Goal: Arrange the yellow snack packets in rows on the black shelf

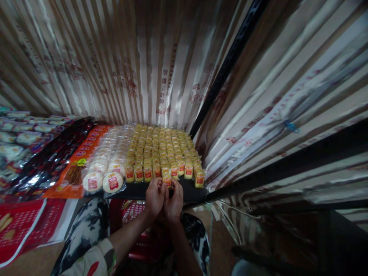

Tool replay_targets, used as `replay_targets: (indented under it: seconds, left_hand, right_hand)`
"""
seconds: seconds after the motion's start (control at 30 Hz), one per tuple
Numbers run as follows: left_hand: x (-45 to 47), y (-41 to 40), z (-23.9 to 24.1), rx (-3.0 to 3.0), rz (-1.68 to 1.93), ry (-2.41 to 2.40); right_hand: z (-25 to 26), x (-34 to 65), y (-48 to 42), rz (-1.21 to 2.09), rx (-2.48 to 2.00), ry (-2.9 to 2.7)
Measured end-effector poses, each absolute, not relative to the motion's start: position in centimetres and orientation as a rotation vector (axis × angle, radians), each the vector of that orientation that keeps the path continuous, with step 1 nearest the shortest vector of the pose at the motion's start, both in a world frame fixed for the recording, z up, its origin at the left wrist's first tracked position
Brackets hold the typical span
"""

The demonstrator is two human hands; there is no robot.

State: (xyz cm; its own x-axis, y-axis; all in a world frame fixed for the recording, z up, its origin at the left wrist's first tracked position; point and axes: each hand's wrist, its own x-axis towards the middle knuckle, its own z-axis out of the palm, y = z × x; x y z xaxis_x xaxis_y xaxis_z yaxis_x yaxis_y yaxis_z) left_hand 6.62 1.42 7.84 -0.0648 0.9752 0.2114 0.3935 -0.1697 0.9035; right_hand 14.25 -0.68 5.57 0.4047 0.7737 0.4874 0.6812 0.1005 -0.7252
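Observation:
A small yellow snack packet (166,176) with a red label stands at the front edge of the shelf. My left hand (155,197) pinches its lower left side, fingers curled in. On the other side, my right hand (174,200) has its fingers closed on the packet's lower right. The two thumbs meet just below it. Behind and beside it, rows of matching yellow packets (156,143) stand close together on the black shelf (135,190). Left of these lie wrapped round white crackers (113,181) in overlapping rows.
Further left are an orange snack bag (75,161), dark shiny packages (47,155) and white packets (28,137). Below the shelf sit a red basket (135,249) between my legs and another red basket (34,218) with a white handle. Black metal posts (221,73) and striped curtains surround the shelf.

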Motion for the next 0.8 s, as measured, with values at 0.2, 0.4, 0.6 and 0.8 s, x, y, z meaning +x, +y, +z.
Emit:
replay_targets:
  seconds: [0.2,0.4,0.6,0.8]
  left_hand:
    - [8.4,0.9,8.2,1.640,1.173,1.428]
    - [10.4,2.2,8.6,1.671,1.047,1.572]
    - [10.0,2.7,8.9,1.699,0.944,1.637]
    - [11.2,1.9,9.4,1.684,0.950,1.529]
  right_hand:
    - [5.8,16.1,-1.5,0.064,-1.636,-1.248]
    - [6.1,18.3,-0.2,0.120,-1.685,-1.305]
    - [6.3,18.4,0.5,0.183,-1.665,-1.348]
    - [6.3,19.1,-0.1,0.136,-1.697,-1.182]
